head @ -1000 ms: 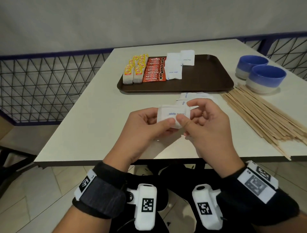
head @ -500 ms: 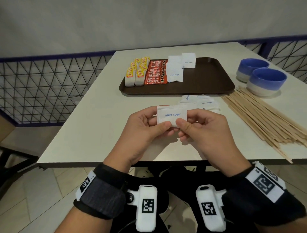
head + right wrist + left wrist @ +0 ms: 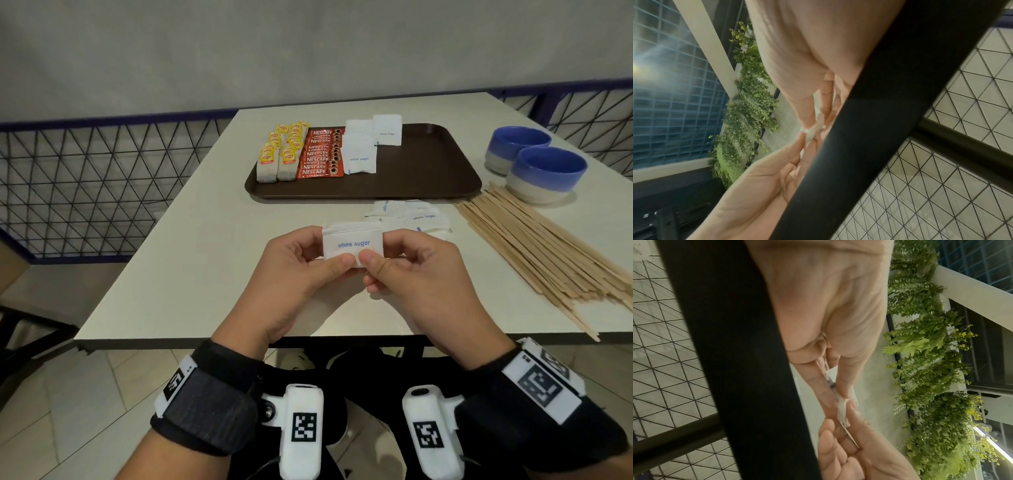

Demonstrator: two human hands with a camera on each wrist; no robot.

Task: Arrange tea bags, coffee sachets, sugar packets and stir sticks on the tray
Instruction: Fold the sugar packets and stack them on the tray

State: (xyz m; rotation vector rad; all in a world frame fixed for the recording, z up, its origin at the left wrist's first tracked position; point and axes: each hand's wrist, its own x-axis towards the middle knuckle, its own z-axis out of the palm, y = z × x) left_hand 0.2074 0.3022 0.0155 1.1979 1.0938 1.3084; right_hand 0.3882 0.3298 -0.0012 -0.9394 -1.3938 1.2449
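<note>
Head view: both hands meet above the near part of the counter [image 3: 178, 274], holding a small stack of sugar packets [image 3: 352, 244] between them. Left hand [image 3: 294, 277] grips the stack's left end, thumb across the lower front edge, other fingers [image 3: 301, 240] curled behind. Right hand [image 3: 421, 274] pinches the right end the same way. Printed face is toward the camera, and the stack's long axis runs from one hand to the other.

Tray [image 3: 428, 178] lies straight ahead of the fingers, farther away across the counter. Tea bags [image 3: 279, 157], coffee sachets [image 3: 320, 154] and placed sugar packets [image 3: 361, 150] fill its left part; bare tray surface lies right of the placed packets, ahead of the right hand, which I judge the nearer hand for setting down there. Loose sugar packets [image 3: 407, 214] lie on the counter just beyond the right hand, between it and the tray. Stir sticks [image 3: 534, 246] lie fanned to the right of the right hand, not yet on the tray, with two blue bowls [image 3: 544, 171] beyond them.

Left wrist view: the left hand's thumb and fingers [image 3: 818, 382] close flat on a thin white edge, with the right hand's fingers meeting it from below.

Right wrist view: the same pinch appears from the other side, the white packet edge [image 3: 815, 128] between both sets of fingertips.
</note>
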